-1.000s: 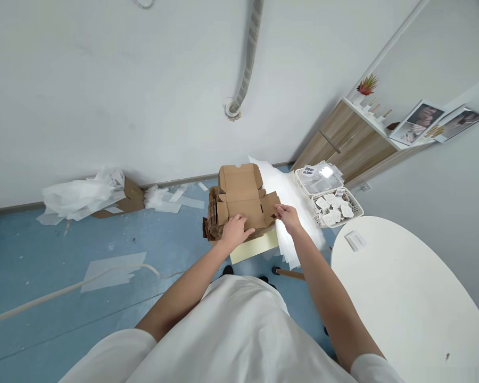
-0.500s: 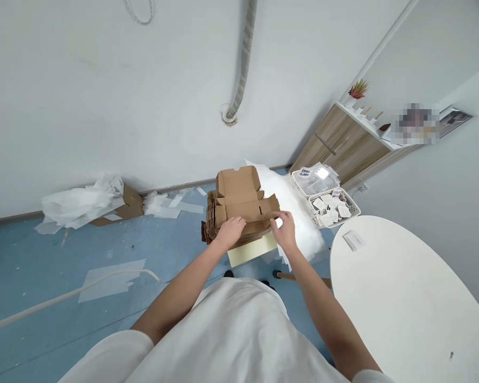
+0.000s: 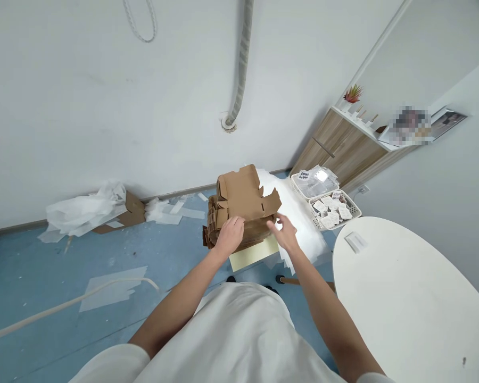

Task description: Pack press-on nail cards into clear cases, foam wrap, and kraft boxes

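A brown cardboard box blank (image 3: 243,189), partly unfolded with its flaps up, lies on top of a stack of similar flattened cardboard (image 3: 213,218). My left hand (image 3: 230,234) grips its near edge left of centre, fingers curled over the cardboard. At the near right corner is my right hand (image 3: 285,232), thumb and fingers apart, close beside the flap; whether the fingertips touch it I cannot tell. A pale yellow board (image 3: 254,254) shows beneath the stack.
White sheets (image 3: 303,223) lie right of the stack. Beyond are two white baskets (image 3: 355,210) of packets and cards. A round white table (image 3: 415,287) stands at the right. Torn white wrapping (image 3: 83,207) and a cardboard box (image 3: 134,207) lie at the left wall. A pale hose (image 3: 56,308) crosses the floor.
The near side flap at the right corner has gone from my right fingers, which have spread apart. The blank's near edge has tilted up slightly. My left hand stays on the near edge.
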The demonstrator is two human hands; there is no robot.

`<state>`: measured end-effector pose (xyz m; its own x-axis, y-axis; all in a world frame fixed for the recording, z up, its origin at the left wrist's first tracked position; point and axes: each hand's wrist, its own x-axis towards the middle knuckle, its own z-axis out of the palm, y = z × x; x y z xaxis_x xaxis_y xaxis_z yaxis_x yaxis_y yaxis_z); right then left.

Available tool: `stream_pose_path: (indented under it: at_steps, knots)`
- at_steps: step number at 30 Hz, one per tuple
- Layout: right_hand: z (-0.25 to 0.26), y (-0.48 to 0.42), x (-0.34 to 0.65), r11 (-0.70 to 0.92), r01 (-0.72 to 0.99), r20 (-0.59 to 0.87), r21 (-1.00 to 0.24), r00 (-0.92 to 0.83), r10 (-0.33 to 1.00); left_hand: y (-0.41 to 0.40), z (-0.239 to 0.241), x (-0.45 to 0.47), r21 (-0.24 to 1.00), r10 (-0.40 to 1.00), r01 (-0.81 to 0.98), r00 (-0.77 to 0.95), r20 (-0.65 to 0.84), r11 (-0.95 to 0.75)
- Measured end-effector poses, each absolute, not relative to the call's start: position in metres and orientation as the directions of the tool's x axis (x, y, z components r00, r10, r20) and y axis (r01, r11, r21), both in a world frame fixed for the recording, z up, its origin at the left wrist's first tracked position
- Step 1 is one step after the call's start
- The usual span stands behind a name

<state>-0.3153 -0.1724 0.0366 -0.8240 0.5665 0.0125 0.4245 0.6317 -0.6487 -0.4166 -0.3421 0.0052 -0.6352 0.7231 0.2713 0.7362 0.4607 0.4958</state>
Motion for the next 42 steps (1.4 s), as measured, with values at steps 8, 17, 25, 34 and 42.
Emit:
stream_pose_path:
  at_steps: [8, 17, 25, 34, 42]
  knots:
    - [0.077, -0.146, -0.327, 0.435, 0.428, -0.018, -0.792, -0.730, 0.683, -0.337, 0.014, -0.383, 0.548, 0.746, 0.742, -0.600, 0.287, 0.386]
    - [0.064, -0.117, -0.287, -0.002, 0.170, -0.103, -0.985, -0.586, 0.804, -0.332, 0.007, -0.375, 0.691, 0.472, 0.372, -0.880, 0.050, 0.620]
    - [0.067, -0.082, -0.177, -0.229, -0.124, -0.159, -0.966, -0.413, 0.897, -0.243, -0.006, -0.326, 0.907, 0.659, -0.019, -0.681, -0.319, 0.420]
    - [0.037, -0.047, 0.013, -0.133, -0.194, -0.140, -0.972, 0.023, 0.990, -0.130, 0.006, -0.201, 0.937, 0.863, -0.234, -0.378, -0.335, 0.261]
    - [-0.009, -0.048, 0.146, -0.282, 0.098, -0.281, -0.954, 0.026, 0.959, -0.045, -0.027, -0.118, 0.952, 0.903, 0.018, -0.325, -0.282, 0.304]
